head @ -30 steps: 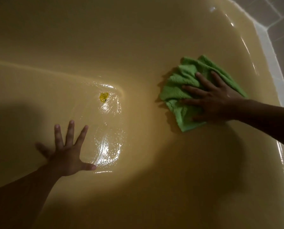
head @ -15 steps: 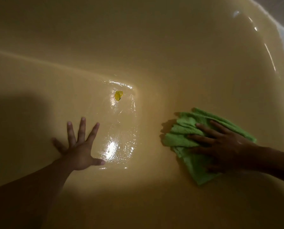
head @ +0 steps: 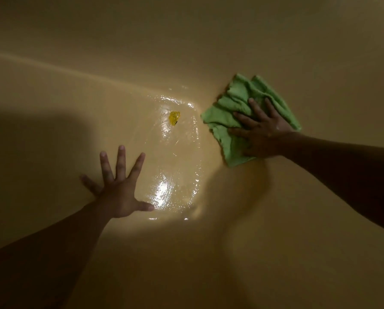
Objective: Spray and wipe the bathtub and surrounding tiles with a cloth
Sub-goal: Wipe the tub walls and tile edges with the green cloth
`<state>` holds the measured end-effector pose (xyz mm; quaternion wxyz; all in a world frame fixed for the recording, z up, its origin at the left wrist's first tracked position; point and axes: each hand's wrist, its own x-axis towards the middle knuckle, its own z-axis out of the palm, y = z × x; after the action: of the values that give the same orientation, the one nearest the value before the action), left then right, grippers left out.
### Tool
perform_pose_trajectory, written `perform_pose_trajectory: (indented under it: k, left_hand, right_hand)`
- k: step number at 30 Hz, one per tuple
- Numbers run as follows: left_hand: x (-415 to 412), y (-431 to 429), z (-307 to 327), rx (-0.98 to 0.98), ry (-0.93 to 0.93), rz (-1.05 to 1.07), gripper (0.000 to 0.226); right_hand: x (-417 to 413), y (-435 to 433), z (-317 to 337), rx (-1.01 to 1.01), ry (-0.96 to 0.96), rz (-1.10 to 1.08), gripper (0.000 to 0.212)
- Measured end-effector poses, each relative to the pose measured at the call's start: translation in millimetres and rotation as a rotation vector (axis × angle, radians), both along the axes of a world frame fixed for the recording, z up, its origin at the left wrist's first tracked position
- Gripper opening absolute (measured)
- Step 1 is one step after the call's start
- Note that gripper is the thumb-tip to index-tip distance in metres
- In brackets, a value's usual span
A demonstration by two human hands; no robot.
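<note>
wiping the tub [head: 276, 52] wall with a cloth [head: 242, 103]
right hand [head: 262, 132] presses flat on it; left hand [head: 119, 192], fingers spread, braces on the wet floor and could slip.

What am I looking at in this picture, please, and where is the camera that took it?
No machine here: a person wears a wide-angle camera on the head, looking down into a beige bathtub. Both arms are that person's. The left hand lies spread on the tub floor, holding nothing. The right hand presses a green cloth flat against the tub's curved side. Between them is a wet, shiny patch with a small yellow object; what it is I cannot tell.
</note>
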<state>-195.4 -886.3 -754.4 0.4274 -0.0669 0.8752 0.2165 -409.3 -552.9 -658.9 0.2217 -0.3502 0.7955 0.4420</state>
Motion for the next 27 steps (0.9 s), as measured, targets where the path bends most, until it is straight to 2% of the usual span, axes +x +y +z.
perform_pose_trajectory:
  k: [3, 6, 9, 13, 16, 22, 25, 27]
  left_hand:
    - [1, -2, -1, 0.013, 0.013, 0.011, 0.143]
    - [5, -5, -2, 0.016, 0.023, 0.026, 0.143]
    - [10, -11, -1, 0.014, 0.025, 0.039, 0.142]
    - [14, -20, -1, 0.029, 0.027, 0.044, 0.141]
    - [13, -28, 0, 0.032, 0.027, 0.043, 0.142]
    - [4, -41, -6, 0.017, 0.061, 0.015, 0.146]
    - [0, -49, -10, 0.011, 0.08, 0.003, 0.148]
    - [-2, -53, -14, 0.012, 0.106, -0.002, 0.148]
  right_hand:
    - [48, -15, -31, -0.025, -0.126, -0.077, 0.088]
    - [104, -3, -33, -0.03, -0.324, 0.003, 0.097]
    - [140, 30, -4, -0.103, -0.435, 0.137, 0.082]
    - [132, 58, 39, -0.23, -0.359, 0.272, 0.073]
    - [97, 58, 42, -0.22, -0.273, 0.191, 0.079]
    - [21, 13, -7, -0.124, -0.055, -0.021, 0.088]
    - [14, -32, -51, -0.246, 0.017, -0.174, 0.087]
    - [23, -67, -79, -0.359, -0.026, -0.324, 0.086]
